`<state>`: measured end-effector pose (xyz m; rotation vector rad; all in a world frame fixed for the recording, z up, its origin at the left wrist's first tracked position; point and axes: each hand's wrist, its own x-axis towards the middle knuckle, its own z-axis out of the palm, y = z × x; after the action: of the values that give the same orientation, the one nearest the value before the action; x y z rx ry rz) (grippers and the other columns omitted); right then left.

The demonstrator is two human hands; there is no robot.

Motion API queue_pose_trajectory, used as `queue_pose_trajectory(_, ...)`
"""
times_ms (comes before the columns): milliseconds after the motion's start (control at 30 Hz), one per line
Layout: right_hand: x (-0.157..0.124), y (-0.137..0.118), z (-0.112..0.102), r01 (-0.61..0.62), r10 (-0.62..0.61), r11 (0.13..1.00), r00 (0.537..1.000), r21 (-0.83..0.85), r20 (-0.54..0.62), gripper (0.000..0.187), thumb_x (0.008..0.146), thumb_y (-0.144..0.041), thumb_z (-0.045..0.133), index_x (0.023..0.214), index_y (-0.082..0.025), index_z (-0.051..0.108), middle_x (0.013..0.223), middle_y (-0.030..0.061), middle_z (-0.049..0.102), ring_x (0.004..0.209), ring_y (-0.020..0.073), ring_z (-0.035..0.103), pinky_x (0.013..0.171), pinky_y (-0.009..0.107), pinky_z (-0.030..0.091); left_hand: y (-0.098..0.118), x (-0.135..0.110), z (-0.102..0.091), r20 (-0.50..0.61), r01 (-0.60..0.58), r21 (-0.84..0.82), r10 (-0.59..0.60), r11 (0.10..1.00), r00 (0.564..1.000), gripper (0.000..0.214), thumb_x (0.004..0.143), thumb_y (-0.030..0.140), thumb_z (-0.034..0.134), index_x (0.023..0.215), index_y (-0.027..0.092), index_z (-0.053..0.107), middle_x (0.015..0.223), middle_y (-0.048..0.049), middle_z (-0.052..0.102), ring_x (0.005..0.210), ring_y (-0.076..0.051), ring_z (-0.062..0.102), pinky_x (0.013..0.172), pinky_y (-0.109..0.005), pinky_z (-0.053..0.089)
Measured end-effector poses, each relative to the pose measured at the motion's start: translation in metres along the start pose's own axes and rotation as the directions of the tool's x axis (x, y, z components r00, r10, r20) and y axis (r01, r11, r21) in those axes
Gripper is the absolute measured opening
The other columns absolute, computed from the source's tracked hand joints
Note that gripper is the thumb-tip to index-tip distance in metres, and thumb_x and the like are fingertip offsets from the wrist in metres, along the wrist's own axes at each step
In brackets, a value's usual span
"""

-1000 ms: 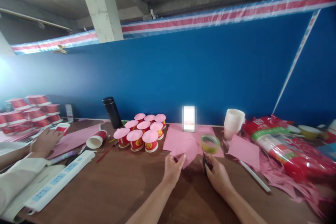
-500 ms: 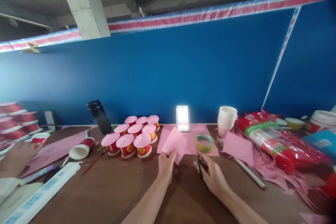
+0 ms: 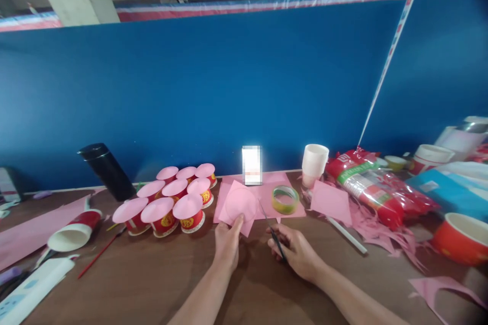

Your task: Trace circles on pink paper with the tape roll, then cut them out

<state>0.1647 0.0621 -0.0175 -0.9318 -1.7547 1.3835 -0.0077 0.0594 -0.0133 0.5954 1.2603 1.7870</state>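
Note:
My left hand (image 3: 227,241) pinches the lower edge of a pink paper square (image 3: 240,206) that carries a drawn circle and stands tilted up above the table. My right hand (image 3: 297,254) is closed round the handles of small dark scissors (image 3: 271,228), whose blades point up and left toward the paper. Both hands hover over the brown table (image 3: 160,274) near its middle. A roll of green tape (image 3: 284,199) lies on more pink paper (image 3: 280,194) just behind the scissors.
Several red cups capped with pink discs (image 3: 168,203) stand left of the paper. A black flask (image 3: 104,171), a tipped red cup (image 3: 74,229), a power strip (image 3: 26,294), white cups (image 3: 314,164), a red plastic pack (image 3: 373,188), pink scraps (image 3: 381,228) and a red bowl (image 3: 461,236) surround them. A blue wall (image 3: 229,91) closes the back.
The view has swung right and down, so the other person's hand at the left has left the frame. My left hand has lifted the pink paper more upright; the scissors stay beside it.

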Motion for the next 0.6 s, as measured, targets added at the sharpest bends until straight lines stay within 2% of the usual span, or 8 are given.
queue_pose_trajectory(167,0.0013,0.0003,0.0004,-0.020,0.021,0.999,1.000,0.034,-0.014,0.029,0.082,-0.036,0.054,0.102,-0.016,0.054,0.061,-0.0027,0.052,0.053,0.0105,0.048,0.049,0.021,0.039,0.0037,-0.0020,-0.0006,0.046,0.036,-0.051,-0.034,0.998,0.998,0.033,0.056,0.029,0.076,0.080,0.008,0.064,0.067,-0.0060,0.067,0.059,-0.017,0.062,0.058,-0.029,0.047)
queue_pose_trajectory(333,0.0003,-0.0036,-0.0003,-0.005,0.005,1.000,1.000,0.002,0.004,0.030,0.082,-0.035,0.053,0.104,-0.015,0.055,0.060,-0.0022,0.052,0.052,0.0109,0.048,0.049,0.022,0.038,0.0065,-0.0026,0.0004,0.072,0.030,-0.103,-0.022,0.994,0.997,0.030,0.060,0.027,0.075,0.080,0.009,0.063,0.073,-0.0069,0.068,0.067,-0.017,0.063,0.063,-0.029,0.048)
queue_pose_trajectory(467,-0.0008,-0.0068,-0.0004,0.015,-0.014,0.998,1.000,-0.061,0.016,0.029,0.083,-0.035,0.053,0.104,-0.015,0.056,0.062,-0.0017,0.053,0.054,0.0117,0.049,0.050,0.022,0.038,0.0067,-0.0033,0.0003,0.092,0.024,-0.112,-0.013,0.993,0.996,0.030,0.061,0.027,0.074,0.083,0.009,0.064,0.074,-0.0067,0.068,0.067,-0.017,0.063,0.063,-0.028,0.047)
queue_pose_trajectory(600,-0.0007,-0.0059,0.0004,0.017,-0.017,0.998,1.000,-0.056,0.013,0.029,0.083,-0.034,0.052,0.105,-0.015,0.055,0.062,-0.0021,0.053,0.053,0.0116,0.049,0.049,0.022,0.038,0.0067,-0.0057,0.0004,0.078,0.046,-0.071,-0.041,0.996,0.996,0.029,0.061,0.029,0.074,0.080,0.009,0.064,0.068,-0.0059,0.067,0.062,-0.016,0.062,0.060,-0.027,0.046)
